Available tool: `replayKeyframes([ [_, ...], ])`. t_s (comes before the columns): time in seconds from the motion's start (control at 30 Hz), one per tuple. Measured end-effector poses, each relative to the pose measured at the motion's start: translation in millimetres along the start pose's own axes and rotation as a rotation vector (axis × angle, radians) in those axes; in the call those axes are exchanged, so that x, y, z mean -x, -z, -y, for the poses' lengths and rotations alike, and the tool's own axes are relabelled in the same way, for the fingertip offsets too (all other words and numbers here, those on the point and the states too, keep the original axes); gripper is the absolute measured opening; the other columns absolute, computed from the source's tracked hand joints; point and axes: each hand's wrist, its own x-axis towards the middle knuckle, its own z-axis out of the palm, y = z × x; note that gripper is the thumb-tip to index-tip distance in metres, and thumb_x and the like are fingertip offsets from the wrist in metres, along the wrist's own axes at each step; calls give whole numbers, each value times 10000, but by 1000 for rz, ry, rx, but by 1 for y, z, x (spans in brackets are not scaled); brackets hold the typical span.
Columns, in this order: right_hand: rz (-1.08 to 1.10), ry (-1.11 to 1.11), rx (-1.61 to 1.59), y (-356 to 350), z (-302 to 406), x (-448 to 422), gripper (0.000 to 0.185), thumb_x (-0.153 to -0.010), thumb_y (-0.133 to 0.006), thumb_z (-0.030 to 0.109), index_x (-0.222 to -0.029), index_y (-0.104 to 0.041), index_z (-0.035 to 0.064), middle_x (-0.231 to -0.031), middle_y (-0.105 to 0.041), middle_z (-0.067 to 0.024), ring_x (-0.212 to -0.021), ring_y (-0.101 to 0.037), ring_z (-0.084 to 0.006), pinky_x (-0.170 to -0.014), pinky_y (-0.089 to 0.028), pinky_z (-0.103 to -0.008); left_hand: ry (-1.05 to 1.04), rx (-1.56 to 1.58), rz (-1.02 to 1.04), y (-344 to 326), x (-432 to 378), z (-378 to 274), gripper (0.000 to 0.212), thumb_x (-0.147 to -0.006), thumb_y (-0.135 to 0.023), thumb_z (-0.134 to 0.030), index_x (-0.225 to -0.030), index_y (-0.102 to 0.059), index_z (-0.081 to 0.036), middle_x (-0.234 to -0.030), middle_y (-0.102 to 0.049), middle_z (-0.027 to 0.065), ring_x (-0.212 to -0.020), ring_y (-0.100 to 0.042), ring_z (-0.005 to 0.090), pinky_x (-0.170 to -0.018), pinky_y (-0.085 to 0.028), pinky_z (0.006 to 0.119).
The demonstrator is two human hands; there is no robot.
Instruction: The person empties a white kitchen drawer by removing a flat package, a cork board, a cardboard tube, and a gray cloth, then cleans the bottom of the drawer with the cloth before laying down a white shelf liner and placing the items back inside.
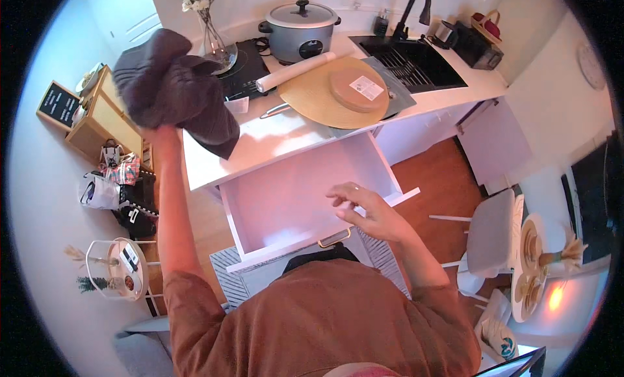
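My left hand (163, 135) grips a bundle of dark grey cloth (165, 84), raised over the left end of the white countertop (209, 165). The cloth hides most of its fingers, and one fold hangs down near the counter's edge. Below the counter a white drawer (292, 191) is pulled out toward me, its pale bottom showing. My right hand (365, 209) hovers above the drawer's front right part, fingers loosely curled and apart, with nothing in it. A brass-coloured handle (334, 238) is on the drawer front.
On the counter stand a glass vase with white flowers (219, 55), a grey slow cooker (302, 33), a white roll (295, 72) and a round woven placemat (312, 99) bearing a tan disc (358, 89). A black sink (414, 65) lies right. A chair (490, 233) stands behind right.
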Motion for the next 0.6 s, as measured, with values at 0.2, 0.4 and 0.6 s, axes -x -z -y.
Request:
replayKeyframes([
  [0.2,-59,-76,91,25,-37,33,319,-847,-550,123,-1148,-520,21,-1090,-536,-146,-912,-571,-223,-770,-474,-315,41,-722,539,-26,68,116,659,-574,-620,15,-1201,-436,-67,-1233,-416,209,-1193,-369,389,-984,-326,467],
  [0.4,-32,-301,97,63,-73,60,319,-846,-546,100,-1151,-519,10,-1078,-540,-149,-919,-570,-225,-774,-481,-320,225,-1105,1258,-65,31,-2,772,-467,-813,-387,-1145,-545,-134,-1253,-437,239,-1087,-489,405,-876,-436,453],
  [0.6,-86,-336,40,81,-105,58,311,-842,-546,93,-1141,-524,8,-1065,-546,-153,-932,-568,-235,-800,-473,-335,-208,-948,764,-200,18,-13,324,-662,-678,-229,-885,-587,-12,-910,-606,152,-872,-583,322,-706,-483,418],
])
